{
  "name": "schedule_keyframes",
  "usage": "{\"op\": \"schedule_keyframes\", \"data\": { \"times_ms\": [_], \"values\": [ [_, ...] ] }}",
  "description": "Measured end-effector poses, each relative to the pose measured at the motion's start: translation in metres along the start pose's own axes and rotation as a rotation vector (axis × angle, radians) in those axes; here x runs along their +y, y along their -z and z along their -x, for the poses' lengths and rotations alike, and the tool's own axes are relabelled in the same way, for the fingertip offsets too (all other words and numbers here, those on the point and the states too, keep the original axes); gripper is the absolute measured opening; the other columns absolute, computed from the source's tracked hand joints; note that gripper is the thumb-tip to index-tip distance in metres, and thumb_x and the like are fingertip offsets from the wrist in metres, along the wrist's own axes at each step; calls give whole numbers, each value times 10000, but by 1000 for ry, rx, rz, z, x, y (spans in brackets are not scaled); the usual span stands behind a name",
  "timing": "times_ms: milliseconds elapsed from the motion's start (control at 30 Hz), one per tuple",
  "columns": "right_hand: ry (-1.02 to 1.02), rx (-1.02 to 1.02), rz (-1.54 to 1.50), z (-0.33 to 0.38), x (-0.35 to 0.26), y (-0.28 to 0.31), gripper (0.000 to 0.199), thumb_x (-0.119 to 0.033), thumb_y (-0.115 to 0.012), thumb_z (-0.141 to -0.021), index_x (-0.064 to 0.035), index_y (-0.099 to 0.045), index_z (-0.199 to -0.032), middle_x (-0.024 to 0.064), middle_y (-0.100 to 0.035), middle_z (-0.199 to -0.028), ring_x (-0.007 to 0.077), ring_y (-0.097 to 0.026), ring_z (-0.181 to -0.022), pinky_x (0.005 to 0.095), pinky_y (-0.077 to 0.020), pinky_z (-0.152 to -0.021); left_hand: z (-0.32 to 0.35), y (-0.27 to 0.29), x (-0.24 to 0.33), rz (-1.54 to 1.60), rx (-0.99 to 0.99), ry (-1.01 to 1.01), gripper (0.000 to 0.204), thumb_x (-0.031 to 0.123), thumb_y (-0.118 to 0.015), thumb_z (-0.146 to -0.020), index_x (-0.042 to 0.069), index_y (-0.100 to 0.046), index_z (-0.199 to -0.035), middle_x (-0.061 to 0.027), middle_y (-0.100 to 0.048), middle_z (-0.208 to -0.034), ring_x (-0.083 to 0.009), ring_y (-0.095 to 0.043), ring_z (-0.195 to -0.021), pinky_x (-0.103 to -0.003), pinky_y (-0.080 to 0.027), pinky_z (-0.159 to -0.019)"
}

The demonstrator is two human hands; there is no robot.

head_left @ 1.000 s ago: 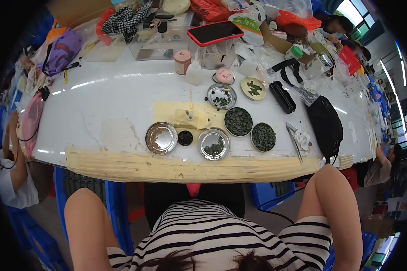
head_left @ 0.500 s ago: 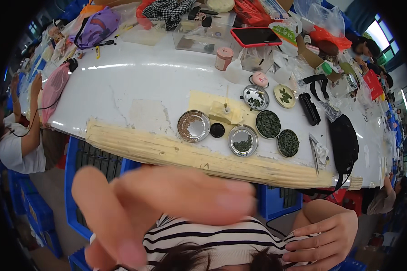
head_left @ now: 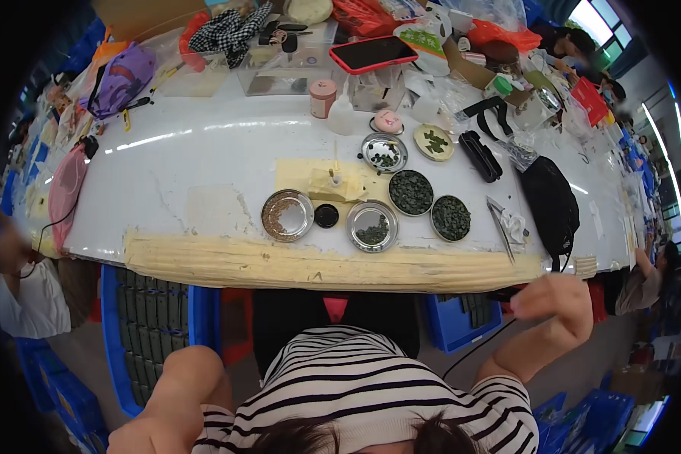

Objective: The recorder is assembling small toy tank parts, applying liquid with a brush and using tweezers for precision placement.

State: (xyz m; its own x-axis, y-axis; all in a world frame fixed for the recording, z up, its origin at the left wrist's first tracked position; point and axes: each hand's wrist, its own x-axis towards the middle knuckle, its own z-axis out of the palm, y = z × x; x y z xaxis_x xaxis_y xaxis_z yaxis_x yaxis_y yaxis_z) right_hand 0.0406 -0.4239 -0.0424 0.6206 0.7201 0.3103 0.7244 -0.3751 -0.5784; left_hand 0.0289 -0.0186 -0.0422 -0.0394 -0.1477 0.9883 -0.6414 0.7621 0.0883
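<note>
My right hand [head_left: 554,296] is raised just off the table's front edge at the right, its bent fingers smeared by motion, so what they hold cannot be made out. At the lower left my left hand [head_left: 132,440] is cut off by the picture's edge and its fingers are hidden. Nearest to the right hand on the table lie tweezers [head_left: 499,227] and a crumpled white tissue [head_left: 514,226]. Round tins of dark green small pieces [head_left: 411,192] [head_left: 451,218] stand left of them. A metal dish [head_left: 372,246] holds a few green pieces, and another dish [head_left: 301,231] holds brown grains.
A small yellow block [head_left: 335,185] sits on yellow tape, near a black round lid [head_left: 326,216]. A black pouch [head_left: 550,204] lies at the right. Farther back are a red-cased phone [head_left: 374,54], a pink jar [head_left: 323,99] and plastic bags. Blue crates [head_left: 204,318] stand below the table.
My left hand has dropped from in front of the camera to the lower left. The right hand has risen from my upper arm toward the table edge. The view has shifted.
</note>
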Motion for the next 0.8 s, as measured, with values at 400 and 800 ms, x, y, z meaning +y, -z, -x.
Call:
{"op": "schedule_keyframes", "data": {
  "times_ms": [400, 800],
  "values": [
    [-925, 385, 701, 57, 122, -80, 175, -151, -635, -851, -24, -527, -904, 136, -562, -851, 314, -580, -767, 408, -454, -681, 97, 12, 105, -200, 805, 450, 354, 383, -566, -940, 55, -574, -1074, -64, -600, -860, -187, -593, -779, -358, -453, -877],
    [-461, 491, 733, 77, 150, -82, 204, -92, -519, -952, 10, -548, -1126, 93, -586, -842, 183, -557, -728, 303, -452, -680, 251, 14, 249, -1755, 1043, 1634, 322, 262, -649, -884, 0, -630, -1071, -144, -674, -965, -237, -646, -947, -362, -486, -867]
  ]
}}
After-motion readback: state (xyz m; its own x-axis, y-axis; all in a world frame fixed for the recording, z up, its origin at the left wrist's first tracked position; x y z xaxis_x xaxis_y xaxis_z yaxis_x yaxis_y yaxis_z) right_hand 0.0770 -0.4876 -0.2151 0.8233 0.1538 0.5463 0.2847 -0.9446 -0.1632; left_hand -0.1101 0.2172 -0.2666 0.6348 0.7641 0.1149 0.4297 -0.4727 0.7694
